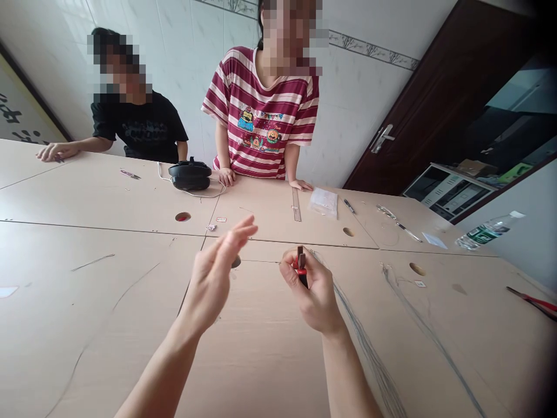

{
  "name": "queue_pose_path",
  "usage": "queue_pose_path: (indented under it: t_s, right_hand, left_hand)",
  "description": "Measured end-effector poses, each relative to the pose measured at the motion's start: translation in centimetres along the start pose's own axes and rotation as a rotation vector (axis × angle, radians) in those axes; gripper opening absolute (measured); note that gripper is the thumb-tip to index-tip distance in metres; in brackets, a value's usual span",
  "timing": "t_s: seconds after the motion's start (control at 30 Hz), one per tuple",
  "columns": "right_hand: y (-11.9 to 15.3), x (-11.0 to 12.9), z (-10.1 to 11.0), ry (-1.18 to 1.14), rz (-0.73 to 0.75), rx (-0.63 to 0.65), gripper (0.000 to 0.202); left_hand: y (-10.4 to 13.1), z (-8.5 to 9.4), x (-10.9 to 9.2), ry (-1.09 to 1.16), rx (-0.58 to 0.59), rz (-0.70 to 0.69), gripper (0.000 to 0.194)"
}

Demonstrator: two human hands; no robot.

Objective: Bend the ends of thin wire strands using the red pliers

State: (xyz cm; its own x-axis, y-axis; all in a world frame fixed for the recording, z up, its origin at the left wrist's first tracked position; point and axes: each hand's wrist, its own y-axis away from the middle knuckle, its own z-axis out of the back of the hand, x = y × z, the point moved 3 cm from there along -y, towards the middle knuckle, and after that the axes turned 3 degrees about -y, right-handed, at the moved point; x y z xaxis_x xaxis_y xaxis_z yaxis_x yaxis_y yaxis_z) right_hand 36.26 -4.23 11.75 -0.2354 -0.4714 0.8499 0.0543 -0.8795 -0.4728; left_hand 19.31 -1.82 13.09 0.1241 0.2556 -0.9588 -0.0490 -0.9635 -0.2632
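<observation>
My left hand point(217, 270) is raised over the table with its fingers stretched out, and no object shows in it. To its right, my right hand point(319, 290) is closed around small pliers point(301, 268) with red and black handles, their jaws pointing up. A thin wire runs to the left from about my right hand over the table. Just beside and partly behind that hand lies a bundle of thin grey wires point(363, 334), reaching toward the near edge. Another wire bundle point(435, 334) lies farther right.
Across the table point(261, 371) stand two people, in a striped shirt point(265, 110) and a black shirt point(145, 130). A black headset point(190, 175), a ruler point(296, 204), a plastic bag point(324, 203), a bottle point(485, 232) and red-handled pliers point(533, 300) lie about. Loose wires lie left.
</observation>
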Motion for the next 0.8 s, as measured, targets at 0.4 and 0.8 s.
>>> queue_pose_path:
  t_s: [0.4, 0.8]
  right_hand:
    - [0.0, 0.1, 0.0, 0.005, -0.003, 0.015, 0.017]
    - [0.0, 0.6, -0.3, -0.002, 0.01, 0.029, 0.018]
  left_hand:
    - [1.0, -1.3, 0.3, -0.404, 0.196, 0.13, 0.017]
    - [0.7, -1.1, 0.5, -0.28, 0.224, 0.269, 0.015]
